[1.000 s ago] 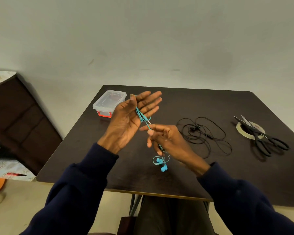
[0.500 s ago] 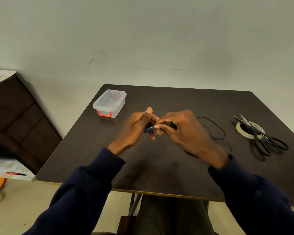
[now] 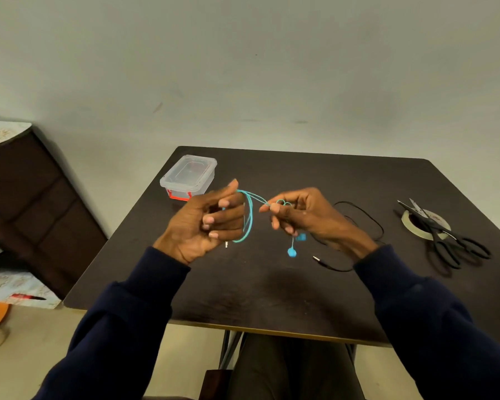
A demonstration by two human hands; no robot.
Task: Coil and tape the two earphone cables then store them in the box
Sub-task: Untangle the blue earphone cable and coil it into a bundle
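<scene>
Blue earphone cable (image 3: 249, 217): held in the air above the table (image 3: 272, 298), stretched between both hands. Looped over the curled fingers of the left hand (image 3: 205, 223), metal plug poking out below. Pinched between thumb and forefinger of the right hand (image 3: 303, 215), small loops bunched at the fingertips, two earbuds (image 3: 291, 252) dangling underneath. Hands close together, not touching. Black earphone cable (image 3: 318, 258): loose on the table behind the right hand, partly hidden, plug end near the right sleeve. Clear box (image 3: 189, 176), lid on, at the far left corner. Scissors (image 3: 445, 241) lying across a tape roll (image 3: 406, 223) on the right side.
</scene>
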